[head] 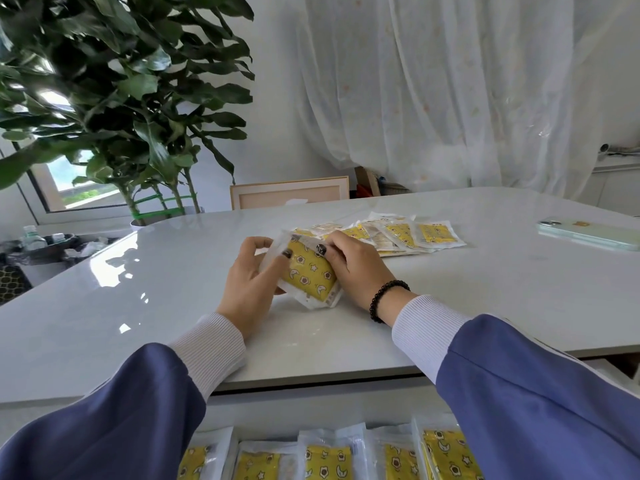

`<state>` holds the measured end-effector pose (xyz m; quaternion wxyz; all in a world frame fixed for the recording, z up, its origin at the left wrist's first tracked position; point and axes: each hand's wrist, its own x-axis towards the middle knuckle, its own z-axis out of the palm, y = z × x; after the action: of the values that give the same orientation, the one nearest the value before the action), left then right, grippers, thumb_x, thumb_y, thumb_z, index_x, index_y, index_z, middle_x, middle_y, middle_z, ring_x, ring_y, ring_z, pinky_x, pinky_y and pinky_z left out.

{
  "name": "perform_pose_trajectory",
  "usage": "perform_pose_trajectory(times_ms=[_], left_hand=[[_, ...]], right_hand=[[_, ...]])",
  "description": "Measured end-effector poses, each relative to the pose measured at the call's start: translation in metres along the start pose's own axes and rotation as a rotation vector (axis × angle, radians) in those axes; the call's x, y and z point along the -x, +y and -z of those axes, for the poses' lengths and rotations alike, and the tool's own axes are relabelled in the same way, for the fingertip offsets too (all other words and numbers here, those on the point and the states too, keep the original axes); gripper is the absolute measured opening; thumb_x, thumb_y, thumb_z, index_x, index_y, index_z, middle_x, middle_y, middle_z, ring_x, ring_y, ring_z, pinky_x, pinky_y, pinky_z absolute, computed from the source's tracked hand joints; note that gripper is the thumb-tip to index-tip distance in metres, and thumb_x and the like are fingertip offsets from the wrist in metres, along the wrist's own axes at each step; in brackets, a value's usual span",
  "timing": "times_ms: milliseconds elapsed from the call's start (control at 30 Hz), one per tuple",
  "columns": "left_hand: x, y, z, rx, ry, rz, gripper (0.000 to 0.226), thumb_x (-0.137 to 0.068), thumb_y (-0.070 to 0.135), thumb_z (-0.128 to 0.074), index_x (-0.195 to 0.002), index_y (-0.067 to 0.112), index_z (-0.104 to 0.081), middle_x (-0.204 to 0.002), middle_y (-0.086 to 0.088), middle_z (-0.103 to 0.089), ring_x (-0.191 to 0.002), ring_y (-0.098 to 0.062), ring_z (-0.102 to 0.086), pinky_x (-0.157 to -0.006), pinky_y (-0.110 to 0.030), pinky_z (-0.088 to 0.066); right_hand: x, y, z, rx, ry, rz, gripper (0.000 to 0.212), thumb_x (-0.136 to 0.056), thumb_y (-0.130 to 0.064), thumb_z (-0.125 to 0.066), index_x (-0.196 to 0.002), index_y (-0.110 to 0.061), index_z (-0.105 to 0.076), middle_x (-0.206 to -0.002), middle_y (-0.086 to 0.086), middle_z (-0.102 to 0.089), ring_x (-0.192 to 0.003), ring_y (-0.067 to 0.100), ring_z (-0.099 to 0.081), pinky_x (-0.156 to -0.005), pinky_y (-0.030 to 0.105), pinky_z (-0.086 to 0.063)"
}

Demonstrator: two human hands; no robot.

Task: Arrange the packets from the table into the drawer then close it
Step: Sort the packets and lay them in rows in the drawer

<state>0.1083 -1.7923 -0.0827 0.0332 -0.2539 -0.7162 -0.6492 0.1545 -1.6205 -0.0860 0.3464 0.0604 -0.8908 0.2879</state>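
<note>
Both hands hold a small stack of yellow patterned packets [309, 271] in clear wrappers, standing on edge on the white table [485, 299]. My left hand [247, 278] grips the stack's left side, my right hand [356, 265] its right side and top. Behind them, several more packets [398, 233] lie fanned out on the table. Below the table's front edge, the open drawer [329, 455] shows a row of the same packets standing side by side, partly hidden by my sleeves.
A pale green phone [588, 232] lies at the table's right. A large leafy plant [121, 98] stands at the far left, a chair back [289, 192] behind the table, and white curtains [450, 91] beyond. Bottles and clutter sit low at the left.
</note>
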Motion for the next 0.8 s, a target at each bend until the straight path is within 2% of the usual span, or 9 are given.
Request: perform_pose_trajectory(times_ms=[67, 133, 200, 333, 433, 567, 633, 700, 800], left_hand=[[-0.002, -0.002, 0.002, -0.07, -0.021, -0.032, 0.034, -0.081, 0.02, -0.071, -0.109, 0.03, -0.055, -0.097, -0.003, -0.072, -0.086, -0.02, -0.071, -0.073, -0.037, -0.058], [-0.003, -0.002, 0.003, -0.106, -0.005, -0.043, 0.029, -0.072, 0.028, -0.077, -0.098, 0.03, -0.064, -0.093, -0.001, -0.074, -0.085, -0.019, -0.072, -0.076, -0.039, -0.058], [-0.004, -0.001, 0.004, -0.073, 0.045, -0.022, 0.016, -0.074, 0.023, -0.079, -0.088, 0.022, -0.071, -0.085, -0.003, -0.074, -0.082, -0.021, -0.071, -0.079, -0.044, -0.058], [-0.006, 0.001, 0.006, 0.013, 0.119, 0.058, 0.012, -0.078, 0.017, -0.078, -0.089, 0.017, -0.073, -0.086, -0.006, -0.074, -0.08, -0.022, -0.071, -0.078, -0.039, -0.058], [-0.007, 0.003, 0.006, 0.077, 0.064, 0.197, 0.02, -0.079, 0.004, -0.073, -0.091, 0.019, -0.071, -0.089, -0.009, -0.074, -0.076, -0.023, -0.07, -0.078, -0.036, -0.058], [-0.009, 0.004, 0.004, 0.087, 0.035, 0.261, 0.028, -0.078, -0.01, -0.063, -0.091, 0.015, -0.067, -0.079, -0.006, -0.073, -0.067, -0.023, -0.065, -0.07, -0.034, -0.056], [-0.009, 0.004, 0.004, 0.081, 0.034, 0.268, 0.022, -0.079, -0.005, -0.067, -0.09, 0.014, -0.069, -0.081, -0.008, -0.073, -0.069, -0.025, -0.066, -0.073, -0.036, -0.056], [-0.01, 0.0, 0.004, 0.086, 0.049, 0.254, 0.011, -0.08, 0.005, -0.073, -0.087, 0.013, -0.07, -0.084, -0.011, -0.073, -0.072, -0.025, -0.068, -0.075, -0.037, -0.056], [-0.016, -0.007, 0.007, -0.002, 0.255, 0.193, 0.007, -0.085, 0.017, -0.07, -0.09, 0.015, -0.065, -0.088, -0.008, -0.069, -0.076, -0.022, -0.065, -0.073, -0.034, -0.054]], right_hand=[[0.0, 0.0, 0.0, -0.02, -0.014, -0.015, 0.02, -0.099, -0.021, -0.044, -0.094, -0.008, -0.057, -0.076, 0.004, -0.058, -0.071, 0.022, -0.055, -0.063, 0.033, -0.044], [0.001, 0.003, -0.002, -0.035, -0.047, -0.026, 0.02, -0.098, -0.023, -0.045, -0.093, -0.009, -0.058, -0.076, 0.005, -0.061, -0.071, 0.022, -0.056, -0.064, 0.034, -0.045], [0.0, 0.006, -0.004, -0.031, -0.078, -0.012, 0.02, -0.098, -0.023, -0.047, -0.092, -0.009, -0.06, -0.075, 0.001, -0.059, -0.071, 0.02, -0.055, -0.064, 0.033, -0.046], [-0.001, 0.005, -0.005, 0.002, -0.133, 0.014, 0.02, -0.097, -0.024, -0.049, -0.091, -0.01, -0.063, -0.081, -0.003, -0.054, -0.077, 0.014, -0.048, -0.068, 0.026, -0.038], [-0.002, 0.003, -0.005, 0.026, -0.146, 0.019, 0.021, -0.096, -0.026, -0.052, -0.089, -0.01, -0.064, -0.084, 0.004, -0.055, -0.079, 0.015, -0.047, -0.07, 0.027, -0.038], [-0.001, 0.003, -0.004, 0.094, -0.229, -0.031, 0.033, -0.095, -0.033, -0.051, -0.085, -0.006, -0.066, -0.087, 0.009, -0.057, -0.082, 0.018, -0.049, -0.074, 0.031, -0.042], [0.0, 0.003, -0.004, 0.098, -0.274, -0.09, 0.043, -0.097, -0.038, -0.045, -0.076, -0.004, -0.06, -0.083, 0.008, -0.053, -0.079, 0.021, -0.05, -0.074, 0.033, -0.041], [0.0, 0.005, -0.006, 0.097, -0.285, -0.158, 0.051, -0.097, -0.043, -0.039, -0.079, -0.001, -0.061, -0.085, 0.009, -0.054, -0.083, 0.023, -0.052, -0.077, 0.034, -0.043], [-0.002, 0.007, -0.006, 0.085, -0.275, -0.21, 0.047, -0.098, -0.044, -0.039, -0.08, -0.007, -0.064, -0.085, 0.005, -0.053, -0.086, 0.023, -0.052, -0.075, 0.031, -0.041]])
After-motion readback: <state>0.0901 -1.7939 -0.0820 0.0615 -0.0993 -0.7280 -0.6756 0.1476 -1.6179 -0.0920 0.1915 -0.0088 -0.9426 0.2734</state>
